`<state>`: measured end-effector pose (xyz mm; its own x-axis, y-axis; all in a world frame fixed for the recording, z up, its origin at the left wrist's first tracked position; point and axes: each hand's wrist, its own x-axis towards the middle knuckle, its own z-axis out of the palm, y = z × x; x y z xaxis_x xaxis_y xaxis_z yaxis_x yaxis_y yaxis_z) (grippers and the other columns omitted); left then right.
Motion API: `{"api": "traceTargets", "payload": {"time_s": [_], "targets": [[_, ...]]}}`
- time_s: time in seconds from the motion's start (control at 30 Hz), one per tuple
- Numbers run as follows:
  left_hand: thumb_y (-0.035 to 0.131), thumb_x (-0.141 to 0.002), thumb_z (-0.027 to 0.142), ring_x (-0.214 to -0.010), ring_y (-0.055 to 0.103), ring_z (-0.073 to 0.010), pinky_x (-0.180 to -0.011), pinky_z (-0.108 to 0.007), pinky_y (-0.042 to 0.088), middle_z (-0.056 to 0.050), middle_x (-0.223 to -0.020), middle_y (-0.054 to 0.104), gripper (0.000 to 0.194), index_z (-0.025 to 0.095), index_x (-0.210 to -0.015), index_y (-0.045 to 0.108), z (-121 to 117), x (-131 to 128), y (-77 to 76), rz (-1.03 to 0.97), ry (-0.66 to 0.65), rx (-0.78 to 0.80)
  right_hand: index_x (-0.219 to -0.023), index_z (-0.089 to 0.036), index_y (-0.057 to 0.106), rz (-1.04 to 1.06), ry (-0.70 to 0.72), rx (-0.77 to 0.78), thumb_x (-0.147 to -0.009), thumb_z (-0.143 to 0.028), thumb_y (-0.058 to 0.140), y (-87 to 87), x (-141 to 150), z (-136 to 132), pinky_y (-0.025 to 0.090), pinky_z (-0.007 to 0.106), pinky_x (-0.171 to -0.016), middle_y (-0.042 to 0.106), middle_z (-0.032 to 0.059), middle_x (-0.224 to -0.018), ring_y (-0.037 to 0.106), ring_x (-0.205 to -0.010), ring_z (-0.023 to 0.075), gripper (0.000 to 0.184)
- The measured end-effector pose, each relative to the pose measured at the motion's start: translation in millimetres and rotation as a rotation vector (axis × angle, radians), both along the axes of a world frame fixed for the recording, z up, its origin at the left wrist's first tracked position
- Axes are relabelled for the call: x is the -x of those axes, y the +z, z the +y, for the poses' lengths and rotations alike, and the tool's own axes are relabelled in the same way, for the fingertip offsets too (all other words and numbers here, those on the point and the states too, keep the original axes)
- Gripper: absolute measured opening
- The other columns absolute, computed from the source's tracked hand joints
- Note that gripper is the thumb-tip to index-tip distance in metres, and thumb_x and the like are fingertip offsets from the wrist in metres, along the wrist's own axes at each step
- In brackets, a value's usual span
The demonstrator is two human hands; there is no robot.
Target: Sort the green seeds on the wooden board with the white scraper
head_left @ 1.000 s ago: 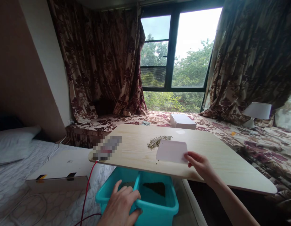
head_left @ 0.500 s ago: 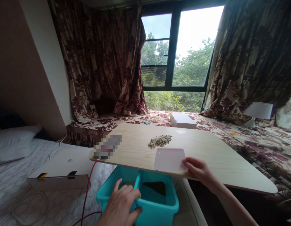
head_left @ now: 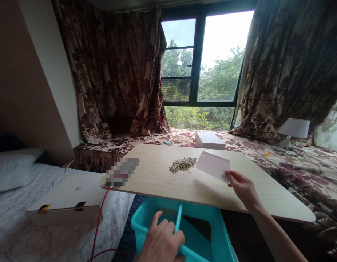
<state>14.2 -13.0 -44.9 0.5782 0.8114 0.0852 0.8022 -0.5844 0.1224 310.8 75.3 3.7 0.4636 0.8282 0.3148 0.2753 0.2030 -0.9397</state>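
My right hand (head_left: 243, 187) pinches one corner of a white plastic scraper (head_left: 213, 165), which is raised and tilted above the light wooden tabletop (head_left: 157, 185). Left of the scraper, a loose pile of small greenish-brown grains (head_left: 183, 165) lies on the wood. Below the table's near edge stands a turquoise bin (head_left: 193, 251) split in two by a divider. My left hand (head_left: 164, 238) grips the bin near the divider, index finger stretched over the left compartment. Dark grains (head_left: 199, 226) lie in the right compartment; a few specks show in the left one.
A pixelated object (head_left: 123, 173) with a red cable (head_left: 99, 222) rests on the table's left end. A white box (head_left: 67, 198) lies on the bed at left. Beyond the table are another white box (head_left: 210, 140) and a lamp (head_left: 295, 128).
The scraper has gone from the table's near edge up and to the right, beside the grain pile. My left hand and the bin have shifted right and slightly nearer.
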Motion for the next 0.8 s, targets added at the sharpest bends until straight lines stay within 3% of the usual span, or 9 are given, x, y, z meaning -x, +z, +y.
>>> {"api": "traceTargets", "payload": {"time_s": [0.1,0.3,0.53,0.6,0.8], "targets": [[0.078,-0.071,0.042,-0.083,0.06,-0.022,-0.103,-0.051,0.031,0.0,-0.082,0.063,0.024,0.027,-0.087,0.067,0,-11,2.0,0.05,-0.035,-0.026,-0.076,-0.015,0.075,-0.036,0.017,-0.015,-0.061,-0.042,0.069,-6.3,-2,6,0.051,0.027,-0.046,0.072,0.0053,-0.065,0.06,-0.051,0.0158,0.031],[0.072,-0.079,0.044,-0.085,0.061,-0.0217,-0.103,-0.051,0.031,-0.002,-0.085,0.065,0.022,0.026,-0.09,0.067,-4,-16,22.9,0.137,-0.079,0.041,-0.078,-0.015,0.076,-0.125,0.032,-0.01,-0.067,-0.039,0.064,-18.2,-3,12,0.053,0.027,-0.051,0.073,0.0052,-0.069,0.063,-0.054,0.0168,0.029],[0.076,-0.073,0.043,-0.085,0.056,-0.0231,-0.1,-0.052,0.03,-0.001,-0.082,0.063,0.023,0.026,-0.086,0.067,0,-20,-3.8,0.09,-0.047,-0.039,-0.08,-0.015,0.075,-0.187,0.051,0.048,-0.069,-0.042,0.061,-20.0,1,13,0.054,0.029,-0.055,0.072,0.0049,-0.067,0.064,-0.056,0.0183,0.032],[0.077,-0.07,0.042,-0.086,0.054,-0.0242,-0.097,-0.051,0.031,-0.002,-0.081,0.063,0.024,0.025,-0.086,0.067,1,-20,-5.3,0.07,-0.053,-0.042,-0.081,-0.015,0.075,-0.187,0.067,0.049,-0.069,-0.042,0.061,-20.4,3,11,0.053,0.028,-0.055,0.072,0.0045,-0.067,0.063,-0.054,0.0176,0.033],[0.073,-0.074,0.038,-0.092,0.053,-0.0272,-0.091,-0.048,0.033,-0.006,-0.088,0.066,0.024,0.023,-0.092,0.068,-1,-20,21.1,0.113,-0.076,0.101,-0.08,-0.015,0.074,-0.169,0.101,0.051,-0.067,-0.042,0.061,-20.0,11,7,0.053,0.028,-0.054,0.072,0.0048,-0.067,0.063,-0.055,0.0174,0.032]]}}
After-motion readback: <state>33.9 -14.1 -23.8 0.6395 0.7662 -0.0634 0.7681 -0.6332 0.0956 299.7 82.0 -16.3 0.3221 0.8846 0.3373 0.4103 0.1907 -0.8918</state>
